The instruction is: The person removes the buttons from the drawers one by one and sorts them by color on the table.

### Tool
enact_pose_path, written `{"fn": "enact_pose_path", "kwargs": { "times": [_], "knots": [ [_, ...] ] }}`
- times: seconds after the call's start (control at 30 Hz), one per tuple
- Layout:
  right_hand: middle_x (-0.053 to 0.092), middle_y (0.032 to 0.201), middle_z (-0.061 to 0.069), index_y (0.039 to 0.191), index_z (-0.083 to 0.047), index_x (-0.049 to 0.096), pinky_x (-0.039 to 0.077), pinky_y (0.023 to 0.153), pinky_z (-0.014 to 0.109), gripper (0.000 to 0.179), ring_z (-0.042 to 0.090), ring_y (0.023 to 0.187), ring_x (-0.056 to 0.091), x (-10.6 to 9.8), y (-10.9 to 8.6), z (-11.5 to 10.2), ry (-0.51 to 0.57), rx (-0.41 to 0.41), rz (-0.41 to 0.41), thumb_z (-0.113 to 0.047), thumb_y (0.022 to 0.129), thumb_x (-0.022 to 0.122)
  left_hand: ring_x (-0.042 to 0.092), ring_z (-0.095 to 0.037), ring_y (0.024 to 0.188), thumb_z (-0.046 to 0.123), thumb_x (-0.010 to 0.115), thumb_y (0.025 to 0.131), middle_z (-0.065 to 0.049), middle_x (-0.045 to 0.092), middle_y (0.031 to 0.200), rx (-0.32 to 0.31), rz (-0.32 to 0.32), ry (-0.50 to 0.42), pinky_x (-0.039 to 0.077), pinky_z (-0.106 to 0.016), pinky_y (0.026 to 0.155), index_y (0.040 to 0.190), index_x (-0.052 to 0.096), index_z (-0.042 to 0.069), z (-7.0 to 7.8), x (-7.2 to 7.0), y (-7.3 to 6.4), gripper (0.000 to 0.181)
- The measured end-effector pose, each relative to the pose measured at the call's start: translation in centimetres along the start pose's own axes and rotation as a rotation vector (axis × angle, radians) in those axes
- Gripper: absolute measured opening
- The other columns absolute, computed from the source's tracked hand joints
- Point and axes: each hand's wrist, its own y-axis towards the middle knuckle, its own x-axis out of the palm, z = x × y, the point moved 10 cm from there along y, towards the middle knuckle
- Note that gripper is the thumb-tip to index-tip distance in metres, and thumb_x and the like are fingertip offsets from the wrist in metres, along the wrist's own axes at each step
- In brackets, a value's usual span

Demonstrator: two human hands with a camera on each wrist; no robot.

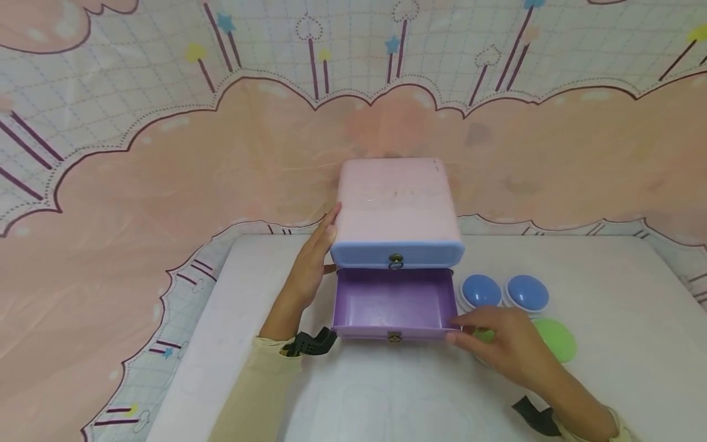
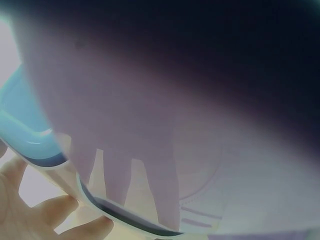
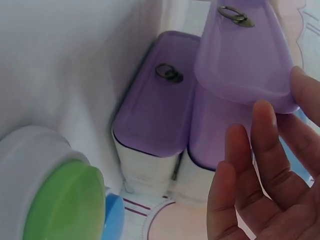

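A small drawer cabinet (image 1: 394,199) with a pink top and a blue upper drawer front (image 1: 364,255) stands on the white table. Below the blue front, a purple drawer (image 1: 386,301) is pulled out, with nothing inside it. My left hand (image 1: 309,264) rests against the cabinet's left side, fingers fairly straight. At the drawer's front right corner, my right hand (image 1: 505,344) pinches the edge between thumb and fingers. The right wrist view shows this pulled-out purple drawer (image 3: 245,55) and another purple drawer front (image 3: 155,100) with a ring pull, flush in the cabinet.
Two round containers with blue lids (image 1: 482,291) stand right of the cabinet. Nearer to me, green lids (image 1: 555,339) show partly behind my right hand. A patterned peach cloth (image 1: 265,159) hangs behind the white table (image 1: 221,368).
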Motion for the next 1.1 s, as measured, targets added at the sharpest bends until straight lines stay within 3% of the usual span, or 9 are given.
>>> {"fn": "enact_pose_path", "kwargs": {
  "times": [0.17,0.53,0.8,1.1],
  "knots": [
    [0.073,0.081,-0.022,0.088,-0.027,0.081,0.054,0.063,0.024,0.007,-0.006,0.073,0.058,-0.1,0.0,-0.2,0.007,-0.025,0.053,-0.033,0.085,0.084,0.03,-0.025,0.15,0.053,0.033,0.108,0.021,0.02,0.167,-0.004,0.002,0.003,0.042,-0.072,0.103,0.154,0.031,0.055,0.0,0.0,0.0,0.046],
    [0.073,0.077,-0.018,0.083,-0.022,0.081,0.056,0.06,0.026,0.004,-0.005,0.072,0.063,-0.8,0.8,-0.4,0.05,-0.071,0.151,-0.022,0.083,0.085,0.03,-0.026,0.15,0.052,0.032,0.108,0.019,0.019,0.168,-0.002,0.007,0.004,0.042,-0.071,0.103,0.156,0.03,0.053,0.1,0.0,-0.1,0.048],
    [0.075,0.079,-0.015,0.086,-0.02,0.082,0.057,0.064,0.026,0.004,0.0,0.073,0.067,-0.8,1.6,0.0,0.055,-0.036,0.161,-0.023,0.084,0.084,0.033,-0.027,0.149,0.054,0.033,0.108,0.022,0.02,0.167,-0.002,0.01,0.005,0.043,-0.071,0.102,0.154,0.031,0.056,-0.1,-0.2,0.1,0.046],
    [0.077,0.083,-0.009,0.093,-0.015,0.083,0.058,0.069,0.026,0.018,0.01,0.076,0.07,-0.3,2.7,1.4,0.052,0.096,0.118,-0.033,0.09,0.079,0.033,-0.025,0.148,0.054,0.032,0.108,0.023,0.02,0.166,-0.012,0.007,0.003,0.044,-0.069,0.103,0.154,0.03,0.057,-0.3,-0.1,0.0,0.046]
  ]
}}
